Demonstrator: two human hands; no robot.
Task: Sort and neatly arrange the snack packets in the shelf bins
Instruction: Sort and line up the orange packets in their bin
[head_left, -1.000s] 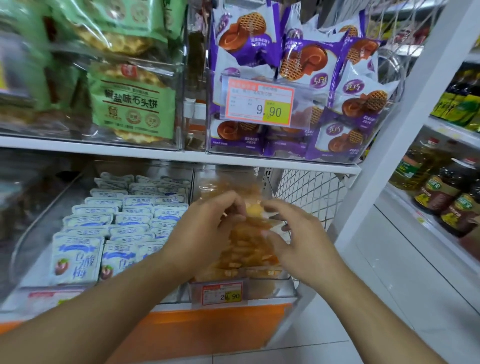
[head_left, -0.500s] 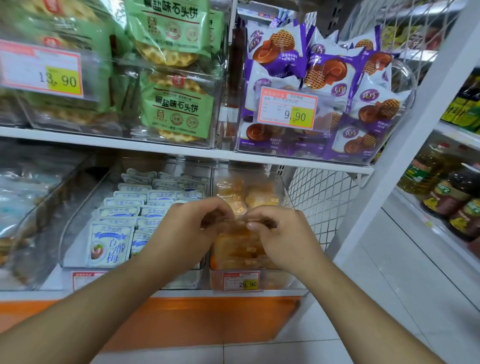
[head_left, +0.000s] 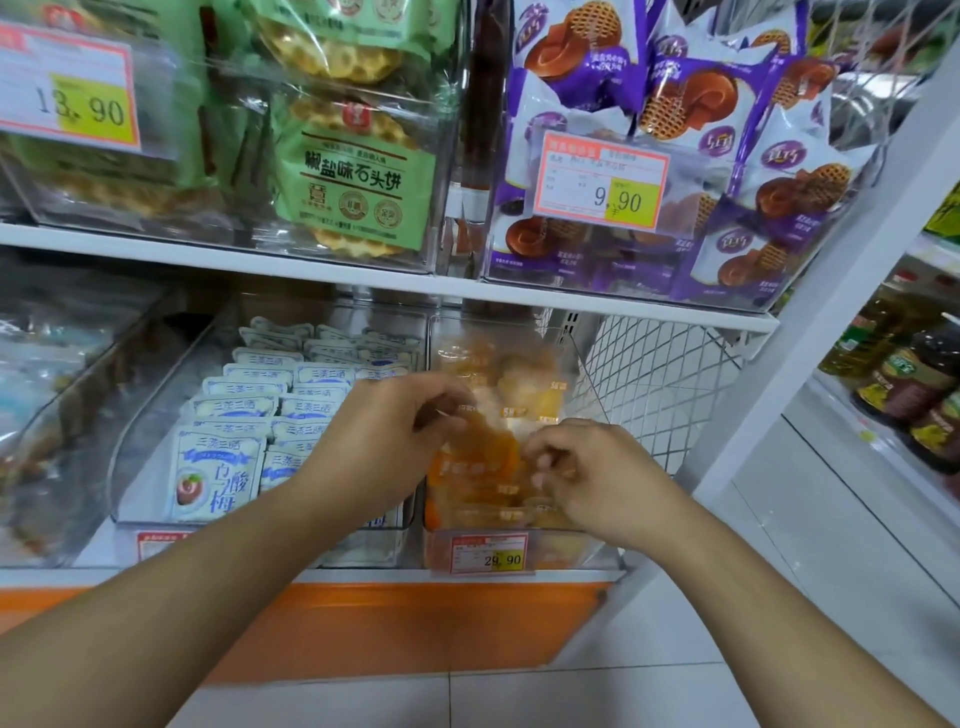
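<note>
On the lower shelf, at far left, a clear bin (head_left: 78, 395) holds blurred packets you cannot read. Next to it, the white plum packets (head_left: 215, 475) stand in tidy rows inside their own clear bin (head_left: 150, 415). Your left hand (head_left: 382, 441) reaches across that bin's right edge, fingers curled, pinching the top of an orange snack packet (head_left: 480, 441). That packet sits among the other orange snack packets (head_left: 524, 389) in the rightmost bin (head_left: 571, 551), above the 29.90 price tag (head_left: 490, 554). Your right hand (head_left: 597, 478) hovers just right of the left, fingers curled in at the packets; whether it actually grips one, you cannot tell. Above, green biscuit packs (head_left: 358, 176) sit left of purple waffle packs (head_left: 691, 130).
</note>
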